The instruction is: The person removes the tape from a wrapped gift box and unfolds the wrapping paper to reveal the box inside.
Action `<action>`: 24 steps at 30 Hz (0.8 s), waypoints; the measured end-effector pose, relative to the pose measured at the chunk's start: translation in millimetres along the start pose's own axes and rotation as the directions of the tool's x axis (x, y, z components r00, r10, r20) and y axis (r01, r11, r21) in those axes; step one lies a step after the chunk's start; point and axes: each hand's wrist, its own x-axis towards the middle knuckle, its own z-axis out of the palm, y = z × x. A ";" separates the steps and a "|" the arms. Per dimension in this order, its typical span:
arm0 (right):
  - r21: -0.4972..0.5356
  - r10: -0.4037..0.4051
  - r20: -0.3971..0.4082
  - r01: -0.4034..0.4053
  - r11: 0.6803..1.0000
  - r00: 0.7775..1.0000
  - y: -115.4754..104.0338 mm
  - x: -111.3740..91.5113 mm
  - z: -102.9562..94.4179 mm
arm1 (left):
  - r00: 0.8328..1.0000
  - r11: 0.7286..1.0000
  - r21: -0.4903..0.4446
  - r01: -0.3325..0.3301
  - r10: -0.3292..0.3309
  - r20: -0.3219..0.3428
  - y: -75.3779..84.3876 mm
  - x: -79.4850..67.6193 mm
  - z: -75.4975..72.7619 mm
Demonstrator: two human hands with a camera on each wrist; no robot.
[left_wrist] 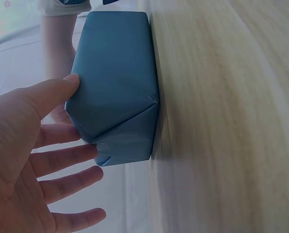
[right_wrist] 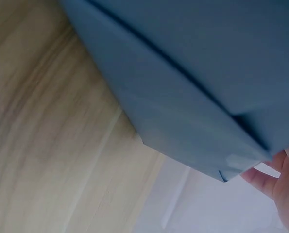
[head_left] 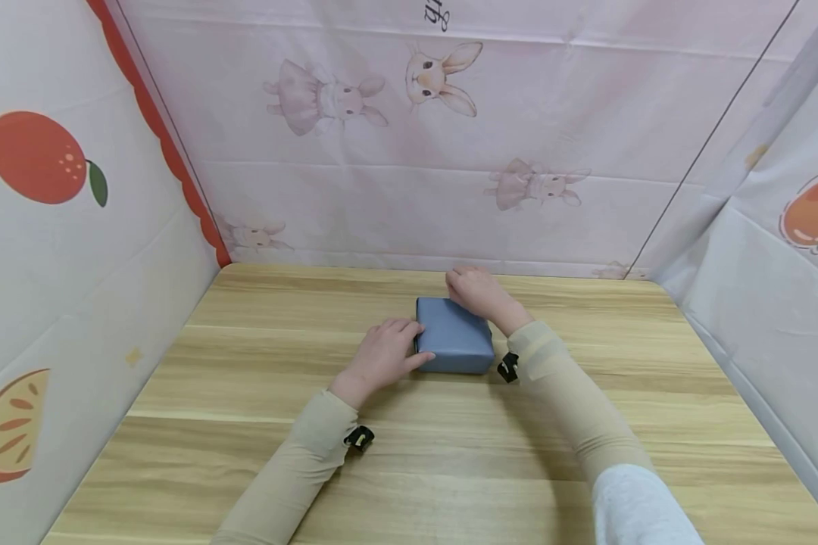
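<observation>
Well, the blue box (head_left: 453, 333) rests on the worktop (head_left: 450, 469), around midway between its left and right edges and nearer the far edge than the near one. It is wrapped in paper, with folded flaps at its ends. The left hand (head_left: 385, 354) is at the box's left side, its fingers spread and nearly straight, the thumb touching the box. The right hand (head_left: 479, 291) is at the far right corner of the box, its fingers bent; whether they pinch the paper, I cannot tell. Both arms wear beige sleeves (head_left: 579, 401). A pink sheet (head_left: 409, 219) printed with rabbits hangs behind the far edge; a white sheet (head_left: 54, 280) with fruit prints stands along the left edge.
</observation>
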 end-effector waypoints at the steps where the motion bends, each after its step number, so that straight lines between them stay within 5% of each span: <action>1: -0.003 0.002 -0.005 -0.002 1.000 1.000 0.0 0.0 -0.3 | 1.000 1.000 -0.003 0.000 0.000 0.000 0.2 -0.1 -0.2; 14: -0.040 0.028 -0.020 -0.029 0.999 0.999 -1.9 0.0 -0.3 | 1.000 1.000 -0.010 0.011 -0.011 0.016 -0.1 -0.3 -0.5; 24: 0.039 0.055 -0.025 -0.054 0.998 0.998 -3.4 -2.9 -4.0 | 1.000 1.000 -0.019 0.007 -0.007 0.010 0.8 -1.8 -2.2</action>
